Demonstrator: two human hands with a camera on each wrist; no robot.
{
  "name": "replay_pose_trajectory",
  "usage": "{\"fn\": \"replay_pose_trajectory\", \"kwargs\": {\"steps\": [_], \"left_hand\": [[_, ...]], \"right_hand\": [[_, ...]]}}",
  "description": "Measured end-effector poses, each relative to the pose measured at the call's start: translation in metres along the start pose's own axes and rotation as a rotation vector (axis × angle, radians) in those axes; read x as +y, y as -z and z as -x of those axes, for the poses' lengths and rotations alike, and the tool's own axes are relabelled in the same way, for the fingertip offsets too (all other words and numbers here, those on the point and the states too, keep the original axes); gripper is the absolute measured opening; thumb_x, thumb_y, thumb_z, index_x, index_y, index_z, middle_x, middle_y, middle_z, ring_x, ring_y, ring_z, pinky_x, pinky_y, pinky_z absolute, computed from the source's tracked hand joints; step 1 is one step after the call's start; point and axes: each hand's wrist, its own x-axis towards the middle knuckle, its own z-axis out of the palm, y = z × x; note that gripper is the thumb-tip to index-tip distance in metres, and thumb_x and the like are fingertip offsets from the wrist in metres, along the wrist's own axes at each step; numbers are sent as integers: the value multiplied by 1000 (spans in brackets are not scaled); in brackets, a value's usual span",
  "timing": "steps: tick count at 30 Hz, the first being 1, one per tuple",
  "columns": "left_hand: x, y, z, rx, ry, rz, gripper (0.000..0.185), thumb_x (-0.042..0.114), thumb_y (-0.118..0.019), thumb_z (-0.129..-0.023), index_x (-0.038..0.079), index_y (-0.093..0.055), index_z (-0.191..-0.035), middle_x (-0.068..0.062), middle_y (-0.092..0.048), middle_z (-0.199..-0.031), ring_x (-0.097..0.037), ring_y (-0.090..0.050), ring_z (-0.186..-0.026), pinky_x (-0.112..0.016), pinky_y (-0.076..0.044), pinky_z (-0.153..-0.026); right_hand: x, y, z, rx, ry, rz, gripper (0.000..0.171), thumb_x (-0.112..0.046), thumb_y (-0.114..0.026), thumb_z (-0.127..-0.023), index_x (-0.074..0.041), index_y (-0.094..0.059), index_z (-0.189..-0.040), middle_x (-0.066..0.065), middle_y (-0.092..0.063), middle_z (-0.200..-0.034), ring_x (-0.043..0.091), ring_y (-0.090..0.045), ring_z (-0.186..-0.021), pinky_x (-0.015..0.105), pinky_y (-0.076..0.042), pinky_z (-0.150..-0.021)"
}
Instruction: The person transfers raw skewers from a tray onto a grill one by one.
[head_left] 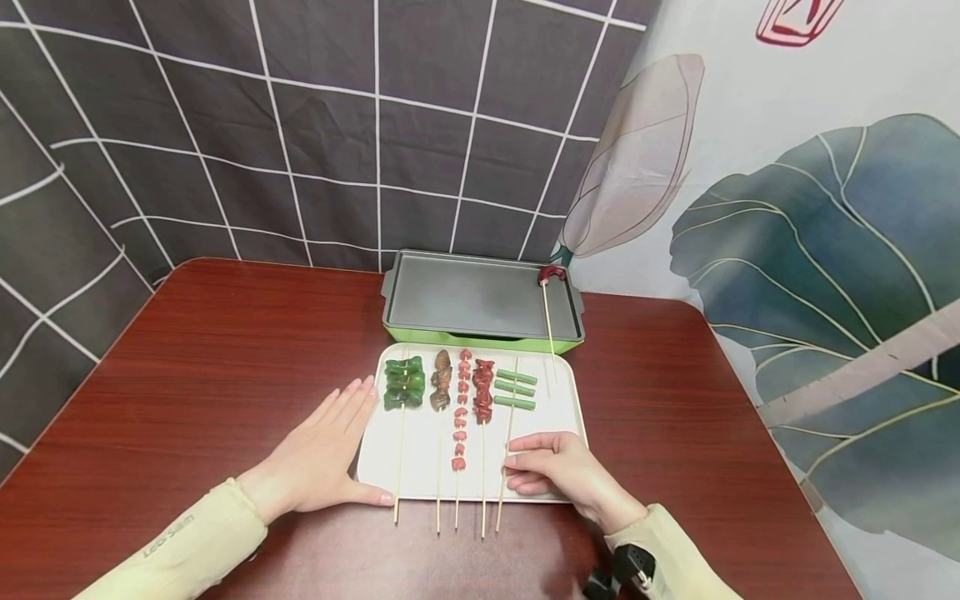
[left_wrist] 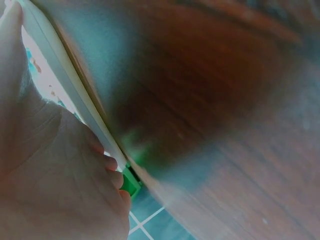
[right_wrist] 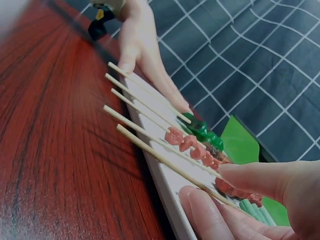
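Note:
A white tray (head_left: 558,392) on the red-brown table holds several skewers side by side: green pepper (head_left: 404,383), a brown piece (head_left: 441,380), small red bits (head_left: 461,412), dark red meat (head_left: 482,387) and green beans (head_left: 514,389). My left hand (head_left: 322,454) lies flat on the table against the tray's left edge (left_wrist: 75,95), thumb along its front. My right hand (head_left: 558,471) rests on the tray's front right; in the right wrist view its thumb and fingers (right_wrist: 250,200) pinch the stick of the green bean skewer (right_wrist: 165,159).
Behind the tray stands a green grill pan (head_left: 420,333) with a grey plate; one skewer with a red piece (head_left: 551,275) leans on its right side. A checked cloth and a leaf-print cloth hang behind. Bare table lies left and right of the tray.

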Motion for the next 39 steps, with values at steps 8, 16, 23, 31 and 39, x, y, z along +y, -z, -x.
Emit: {"fn": "replay_pose_trajectory", "kwargs": {"steps": [8, 16, 23, 31, 39], "left_hand": [[0, -1, 0, -21, 18, 20, 134, 91, -54, -73, -14, -30, -153, -30, -25, -161, -42, -24, -149, -53, -20, -121], [1, -2, 0, -28, 25, 28, 135, 92, -53, -73, -14, -29, -153, -29, -25, -161, -42, -24, -149, -52, -20, -121], [1, -2, 0, -32, 21, 16, 134, 92, -52, -73, -14, -29, -153, -30, -25, -161, -42, -24, -149, -52, -20, -121], [0, -1, -1, -21, 20, 14, 134, 92, -53, -73, -14, -30, -152, -30, -25, -160, -42, -24, -149, -52, -21, -121], [1, -3, 0, -19, 15, 9, 135, 92, -52, -73, -14, -31, -152, -30, -25, -160, -42, -24, -149, -53, -21, -121]], "right_hand": [[1, 1, 0, 22, 5, -31, 39, -2, -69, -91, 18, -57, -122, 15, -73, -93, 17, -73, -77, 29, -61, -72], [1, 6, 6, 90, 22, -34, 43, 0, -72, -88, 18, -57, -124, 15, -74, -92, 15, -72, -75, 29, -61, -72], [-1, 10, 12, 87, 52, -60, 47, 1, -74, -87, 17, -55, -127, 13, -74, -89, 14, -71, -73, 29, -62, -72], [-3, 12, 20, 27, 68, -66, 48, 4, -72, -88, 18, -53, -130, 10, -72, -87, 14, -70, -73, 32, -62, -72], [-2, 8, 27, -34, 121, 13, 45, 2, -71, -90, 17, -54, -128, 8, -70, -85, 13, -68, -73, 30, -62, -68]]}}
